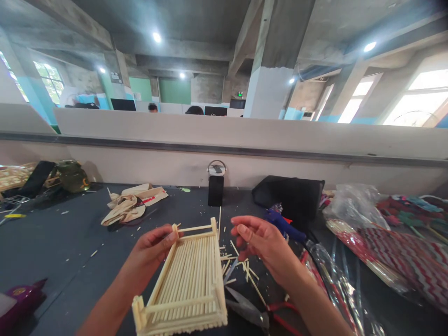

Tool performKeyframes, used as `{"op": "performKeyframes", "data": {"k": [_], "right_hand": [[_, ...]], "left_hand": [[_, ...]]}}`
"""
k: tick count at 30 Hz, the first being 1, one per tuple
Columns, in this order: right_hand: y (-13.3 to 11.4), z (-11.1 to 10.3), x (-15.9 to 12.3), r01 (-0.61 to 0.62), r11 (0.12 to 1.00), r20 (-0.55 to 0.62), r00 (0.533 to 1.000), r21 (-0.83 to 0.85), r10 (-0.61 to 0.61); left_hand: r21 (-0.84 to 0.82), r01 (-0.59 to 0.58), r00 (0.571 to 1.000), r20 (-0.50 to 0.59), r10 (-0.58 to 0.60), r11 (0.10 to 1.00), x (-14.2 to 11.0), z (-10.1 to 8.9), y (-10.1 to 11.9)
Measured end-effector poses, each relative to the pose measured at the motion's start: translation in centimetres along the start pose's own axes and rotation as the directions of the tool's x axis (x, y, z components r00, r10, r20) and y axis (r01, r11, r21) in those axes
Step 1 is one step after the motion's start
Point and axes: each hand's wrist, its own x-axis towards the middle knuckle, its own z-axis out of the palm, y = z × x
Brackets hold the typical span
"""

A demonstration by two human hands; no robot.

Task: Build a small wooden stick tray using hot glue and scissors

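Note:
My left hand (152, 249) grips the upper left corner post of a small bed-shaped frame (189, 270) made of pale wooden sticks. Its slatted floor faces up, tilted toward me, with short posts and rails at the ends. My right hand (261, 238) hovers just right of the frame, apart from it, fingers loosely bent and nothing visible in them. Beneath that hand lie loose cut sticks (250, 273). Scissors (247, 307) with red handles rest at the frame's lower right, partly covered by it. A blue glue gun (287, 226) lies beyond my right hand.
A black phone (216, 191) stands upright near the low partition (168, 163). Crumpled beige cloth (128, 205) lies at left, and a purple object (23, 303) at lower left. Plastic-wrapped stick packs (364, 256) and a black bag-like item (289, 196) crowd the right.

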Motion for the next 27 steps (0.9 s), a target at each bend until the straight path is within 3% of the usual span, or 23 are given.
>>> {"op": "performKeyframes", "data": {"k": [5,12,16,21,27], "right_hand": [[1.9,-1.0,-2.1,0.012,0.998,-0.038,0.999,-0.058,-0.014],[5.3,-0.7,-5.1,0.021,0.944,-0.087,0.995,-0.329,-0.052],[6.1,-0.8,-6.4,0.052,0.874,-0.096,0.989,-0.484,-0.112],[5.3,-0.7,-6.3,0.081,0.828,-0.101,0.981,-0.555,-0.163],[4.3,1.0,-4.0,0.198,0.802,-0.106,0.945,-0.564,-0.308]], "left_hand": [[-0.049,0.050,0.999,-0.006,-0.050,0.998,-0.3,-1.1,-2.8],[-0.111,0.068,0.997,-0.034,-0.072,0.992,0.3,-2.3,-5.4],[-0.132,0.058,0.994,-0.089,-0.070,0.990,0.4,-2.7,-5.2],[-0.146,0.111,0.987,-0.098,-0.126,0.983,-0.4,-1.8,-4.1],[-0.156,0.134,0.991,0.007,-0.135,0.979,-0.9,-1.6,-3.5]]}}
